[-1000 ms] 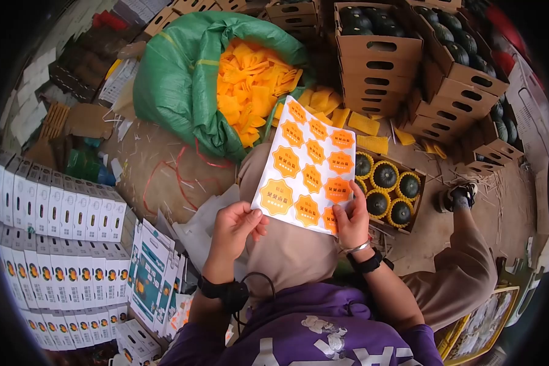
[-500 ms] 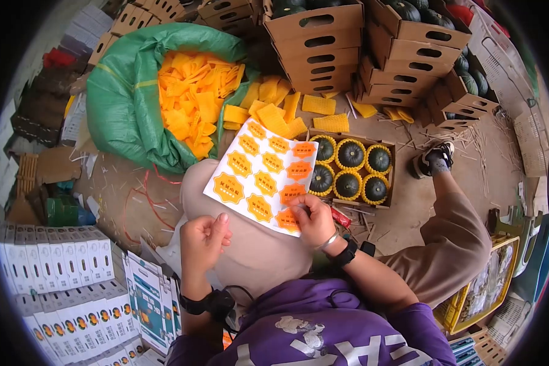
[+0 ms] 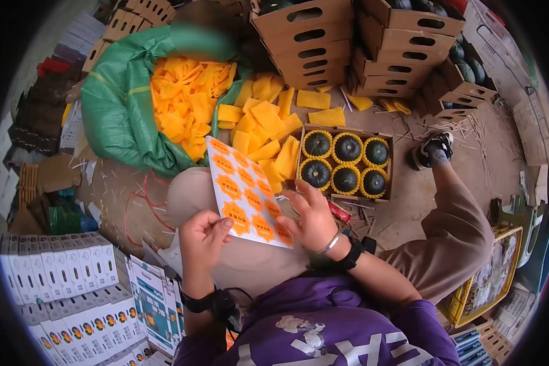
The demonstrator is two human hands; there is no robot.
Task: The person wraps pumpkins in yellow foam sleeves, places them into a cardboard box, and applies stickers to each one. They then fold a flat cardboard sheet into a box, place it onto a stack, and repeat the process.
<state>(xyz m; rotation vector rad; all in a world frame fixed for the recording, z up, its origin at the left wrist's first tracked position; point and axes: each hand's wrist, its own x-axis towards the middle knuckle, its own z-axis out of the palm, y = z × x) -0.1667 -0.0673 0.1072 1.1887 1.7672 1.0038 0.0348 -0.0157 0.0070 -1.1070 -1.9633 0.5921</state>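
My left hand (image 3: 204,235) pinches the near left corner of a white sticker sheet (image 3: 238,183) covered with several orange scalloped labels. The sheet is tilted over my lap. My right hand (image 3: 314,218) is at the sheet's near right corner, thumb on an orange label there and fingers partly spread above it. Just beyond that hand, an open cardboard box (image 3: 389,177) on the floor holds several dark green squashes (image 3: 346,148), each in a yellow foam net.
A green sack (image 3: 113,104) full of orange foam nets (image 3: 186,97) lies ahead on the left, with loose nets (image 3: 265,119) spilled beside it. Stacked cardboard boxes (image 3: 314,46) stand behind. White printed cartons (image 3: 55,268) fill the left. My shoe (image 3: 432,149) is right of the squash box.
The sheet has swung from lying wide to a narrower, tilted pose nearer my left hand. My right hand shifted slightly along its near right corner. The view dropped a little toward the floor.
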